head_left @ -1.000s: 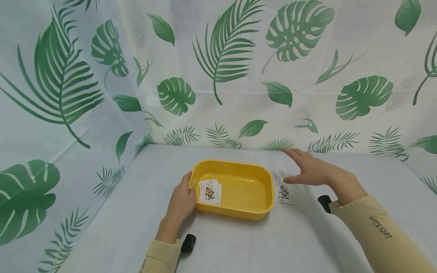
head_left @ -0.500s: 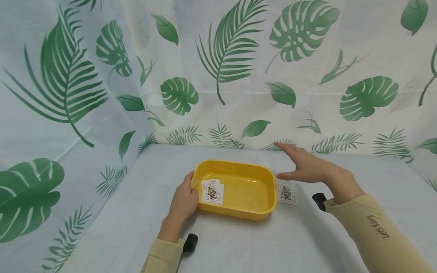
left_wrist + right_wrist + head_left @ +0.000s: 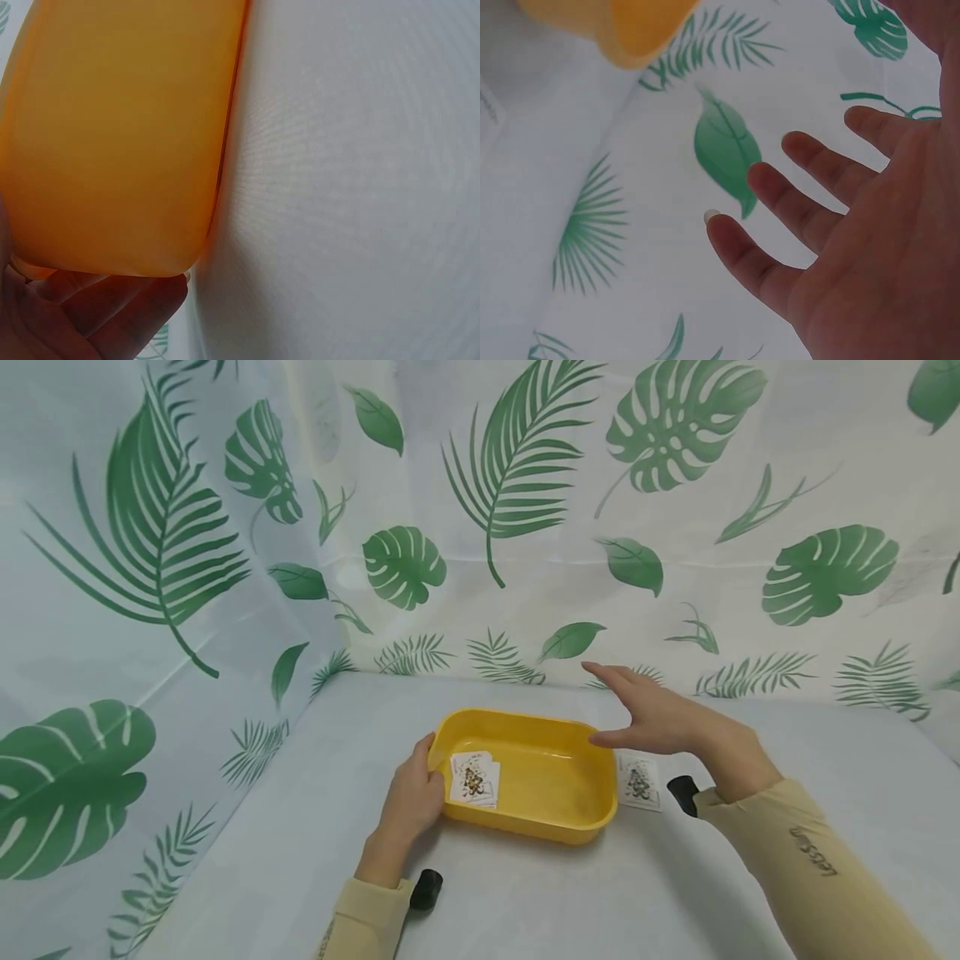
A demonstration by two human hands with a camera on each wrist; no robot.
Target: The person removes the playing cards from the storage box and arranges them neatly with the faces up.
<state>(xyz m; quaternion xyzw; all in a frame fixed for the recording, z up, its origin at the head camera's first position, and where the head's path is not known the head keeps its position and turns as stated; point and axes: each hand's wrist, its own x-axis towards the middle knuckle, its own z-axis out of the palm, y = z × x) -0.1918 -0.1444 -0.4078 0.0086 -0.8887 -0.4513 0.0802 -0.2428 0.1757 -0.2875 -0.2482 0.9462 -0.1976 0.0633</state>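
A yellow plastic tub [image 3: 551, 781] sits on the pale table. My left hand [image 3: 411, 789] grips its left end; in the left wrist view the fingers [image 3: 131, 311] curl against the tub's end wall. Inside, at the left, lie several overlapping playing cards [image 3: 472, 777], a joker-like figure on top. Outside the right wall another such playing card [image 3: 639, 783] lies flat on the table, partly beneath my right hand [image 3: 660, 717] in the head view. That hand hovers with fingers spread and nothing in it, as the right wrist view of the palm [image 3: 885, 247] confirms.
A white cloth wall [image 3: 525, 585] printed with green leaves stands behind the table and on its left. The table surface [image 3: 540, 902] stretches out in front of the tub. A black wrist device [image 3: 426, 890] shows by the left sleeve, with another [image 3: 682, 795] by the right.
My right hand has moved leftward and slightly up, from beside the card toward the tub's right rim. The left hand keeps its grip. The whole head view has shifted a little.
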